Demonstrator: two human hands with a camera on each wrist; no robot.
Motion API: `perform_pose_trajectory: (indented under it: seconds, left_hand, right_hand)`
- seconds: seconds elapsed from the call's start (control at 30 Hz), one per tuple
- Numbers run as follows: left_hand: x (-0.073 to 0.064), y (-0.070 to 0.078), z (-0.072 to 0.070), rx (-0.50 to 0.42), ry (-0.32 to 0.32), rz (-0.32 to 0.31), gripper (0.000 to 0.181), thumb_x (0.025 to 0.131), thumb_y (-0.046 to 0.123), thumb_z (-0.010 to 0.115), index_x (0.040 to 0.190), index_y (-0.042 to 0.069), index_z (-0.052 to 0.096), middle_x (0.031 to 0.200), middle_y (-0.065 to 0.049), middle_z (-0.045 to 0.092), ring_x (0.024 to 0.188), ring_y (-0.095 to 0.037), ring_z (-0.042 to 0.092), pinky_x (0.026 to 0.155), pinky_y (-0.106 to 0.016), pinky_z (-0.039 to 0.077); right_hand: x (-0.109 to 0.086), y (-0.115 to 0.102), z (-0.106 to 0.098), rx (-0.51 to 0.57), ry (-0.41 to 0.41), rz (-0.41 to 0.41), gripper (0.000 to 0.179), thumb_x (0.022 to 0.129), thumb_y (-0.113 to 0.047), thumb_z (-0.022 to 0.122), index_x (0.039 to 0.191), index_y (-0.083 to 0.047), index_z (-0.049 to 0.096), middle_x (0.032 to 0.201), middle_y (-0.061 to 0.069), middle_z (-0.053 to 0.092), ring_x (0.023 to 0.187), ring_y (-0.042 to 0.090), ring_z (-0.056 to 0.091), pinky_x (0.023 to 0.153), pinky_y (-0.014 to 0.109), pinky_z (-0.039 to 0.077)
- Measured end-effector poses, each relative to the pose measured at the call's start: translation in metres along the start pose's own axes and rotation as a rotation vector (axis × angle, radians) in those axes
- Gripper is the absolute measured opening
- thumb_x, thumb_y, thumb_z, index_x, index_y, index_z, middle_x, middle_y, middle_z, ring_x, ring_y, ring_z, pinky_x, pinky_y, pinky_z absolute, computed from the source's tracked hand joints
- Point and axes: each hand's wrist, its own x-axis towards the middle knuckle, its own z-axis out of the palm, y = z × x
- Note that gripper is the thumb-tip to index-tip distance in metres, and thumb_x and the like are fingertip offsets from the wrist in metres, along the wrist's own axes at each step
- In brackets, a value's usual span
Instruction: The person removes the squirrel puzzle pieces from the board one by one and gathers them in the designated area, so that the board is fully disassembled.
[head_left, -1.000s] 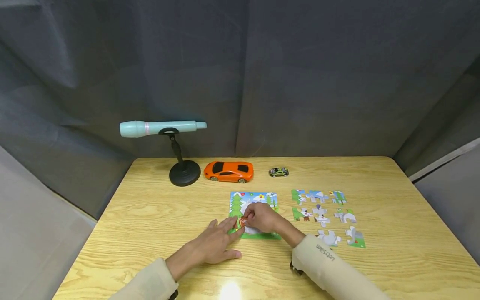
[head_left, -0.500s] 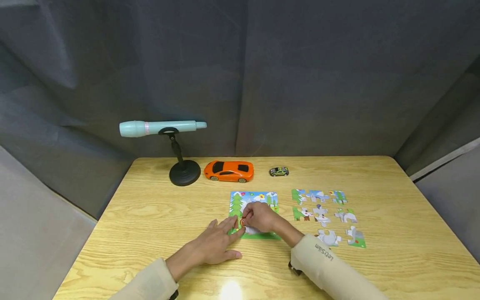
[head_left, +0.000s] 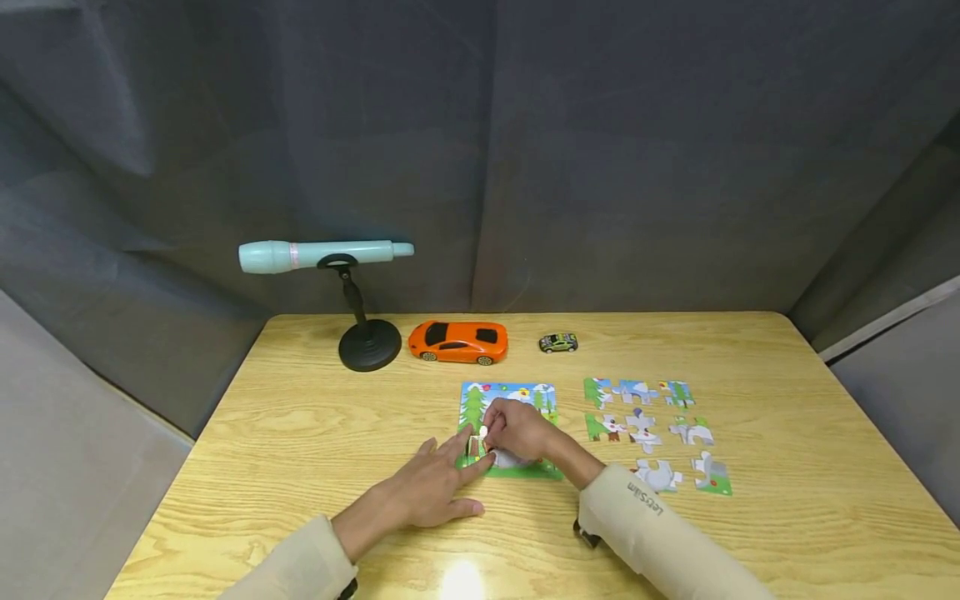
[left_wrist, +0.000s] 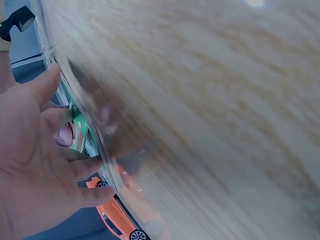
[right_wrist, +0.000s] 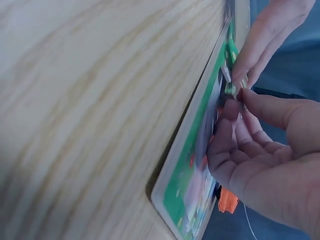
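Observation:
In the head view a square jigsaw board [head_left: 536,472] with a snowy forest picture lies mid-table. My right hand [head_left: 522,431] reaches over it from the right and pinches a small puzzle piece [right_wrist: 230,90] between thumb and fingertips. That piece is raised at an angle from the board's lower left, its pale edge showing. My left hand [head_left: 427,492] lies palm down with fingers spread, the fingertips on the board's left part beside the piece. Much of the picture is hidden under the right hand.
Several loose puzzle pieces [head_left: 657,477] are laid out in rows right of the board. Behind stand an orange toy car [head_left: 459,342], a small green toy car [head_left: 558,342] and a pale blue microphone [head_left: 330,256] on a black stand [head_left: 369,346]. A dark curtain [head_left: 637,167] backs the table.
The piece in the right hand has tipped up from the board, so a white tab now shows. The right hand has shifted slightly left and up; the left hand has stayed put.

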Motion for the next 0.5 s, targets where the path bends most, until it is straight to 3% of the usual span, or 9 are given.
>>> perform_pose_trajectory:
  seconds: [0.3, 0.5]
  left_hand:
    - [0.0, 0.005, 0.0, 0.011, -0.076, 0.008, 0.071, 0.09, 0.062, 0.045, 0.151, 0.033, 0.022, 0.158, -0.022, 0.01, 0.148, -0.032, 0.01, 0.112, -0.059, 0.025]
    - [0.0, 0.007, 0.0, 0.024, -0.069, 0.0, 0.069, 0.091, 0.062, 0.042, 0.151, 0.032, 0.024, 0.158, -0.022, 0.011, 0.148, -0.032, 0.012, 0.113, -0.058, 0.023]
  right_hand:
    - [-0.002, 0.006, -0.02, 0.08, 0.017, 0.013, 0.008, 0.089, 0.0, 0.059, 0.097, 0.0, 0.057, 0.075, 0.007, 0.061, 0.063, 0.013, 0.053, 0.054, 0.022, 0.041]
    - [-0.01, 0.014, -0.044, 0.106, -0.005, -0.031, 0.014, 0.092, 0.0, 0.055, 0.105, 0.004, 0.054, 0.078, 0.017, 0.064, 0.062, 0.016, 0.055, 0.053, 0.024, 0.039]
